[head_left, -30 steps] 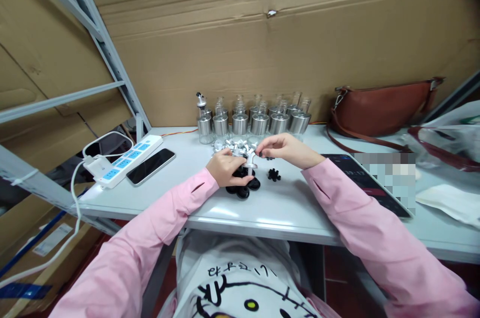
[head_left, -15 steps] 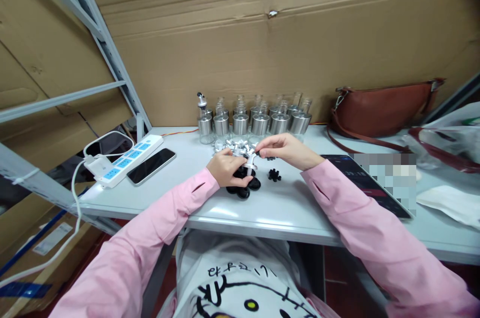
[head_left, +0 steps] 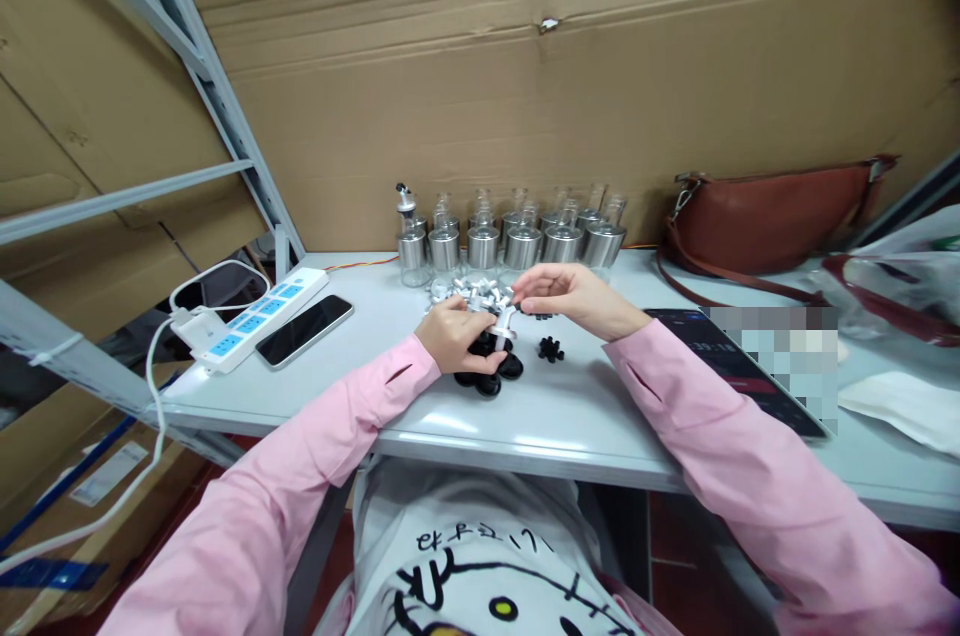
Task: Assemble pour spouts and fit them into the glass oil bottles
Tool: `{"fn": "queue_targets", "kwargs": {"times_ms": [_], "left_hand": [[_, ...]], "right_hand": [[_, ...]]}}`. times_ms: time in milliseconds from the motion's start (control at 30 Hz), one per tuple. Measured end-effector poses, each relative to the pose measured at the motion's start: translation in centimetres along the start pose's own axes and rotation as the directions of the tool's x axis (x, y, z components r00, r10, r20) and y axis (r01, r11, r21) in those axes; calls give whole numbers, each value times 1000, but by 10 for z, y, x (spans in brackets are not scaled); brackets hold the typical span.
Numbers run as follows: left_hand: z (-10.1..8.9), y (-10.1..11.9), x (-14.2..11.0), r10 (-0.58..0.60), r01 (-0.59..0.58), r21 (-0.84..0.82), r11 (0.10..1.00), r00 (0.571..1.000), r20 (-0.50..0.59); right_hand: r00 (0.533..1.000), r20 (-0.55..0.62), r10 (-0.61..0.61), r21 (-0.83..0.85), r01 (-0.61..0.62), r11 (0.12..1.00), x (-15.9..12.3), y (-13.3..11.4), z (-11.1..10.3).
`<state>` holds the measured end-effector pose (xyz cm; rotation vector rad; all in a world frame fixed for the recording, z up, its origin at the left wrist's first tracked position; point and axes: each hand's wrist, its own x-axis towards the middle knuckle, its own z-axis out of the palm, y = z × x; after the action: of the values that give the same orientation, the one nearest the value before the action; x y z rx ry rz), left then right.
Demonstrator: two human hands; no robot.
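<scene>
My left hand (head_left: 454,336) is closed around a white and silver pourer spout (head_left: 504,328), holding it upright with its bent tip to the right. At that tip, the thumb and fingers of my right hand (head_left: 570,301) pinch a small black cap, mostly hidden by the fingertips. Below my left hand lie several round black parts (head_left: 489,383), partly covered. Behind both hands is a heap of silver-white spouts (head_left: 469,292). A cluster of small black pieces (head_left: 551,349) rests on the table under my right hand.
Glass bottles with steel sleeves (head_left: 523,248) stand in rows at the back; the leftmost front one carries a spout. A power strip (head_left: 259,321) and phone (head_left: 306,331) lie left. On the right are a tablet (head_left: 720,356), a brown bag (head_left: 780,221) and a plastic bag (head_left: 900,286).
The fingers of my right hand have shifted slightly and now cover more of the black cap at the spout's tip. My left hand keeps its hold, and the view has moved a little.
</scene>
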<state>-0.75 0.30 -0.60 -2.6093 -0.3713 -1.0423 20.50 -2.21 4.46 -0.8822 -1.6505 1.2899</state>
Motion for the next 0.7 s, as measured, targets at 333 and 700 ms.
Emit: {"fn": "queue_targets", "kwargs": {"times_ms": [333,700], "left_hand": [[-4,1,3,24,-24,1,1000,996,-83],[-2,1,3,16,-15,37,999,999,-42]], "right_hand": [[966,205,158,300,-215,929,-1,8,4],[928,322,188,363,-305,881,1,10,7]]}}
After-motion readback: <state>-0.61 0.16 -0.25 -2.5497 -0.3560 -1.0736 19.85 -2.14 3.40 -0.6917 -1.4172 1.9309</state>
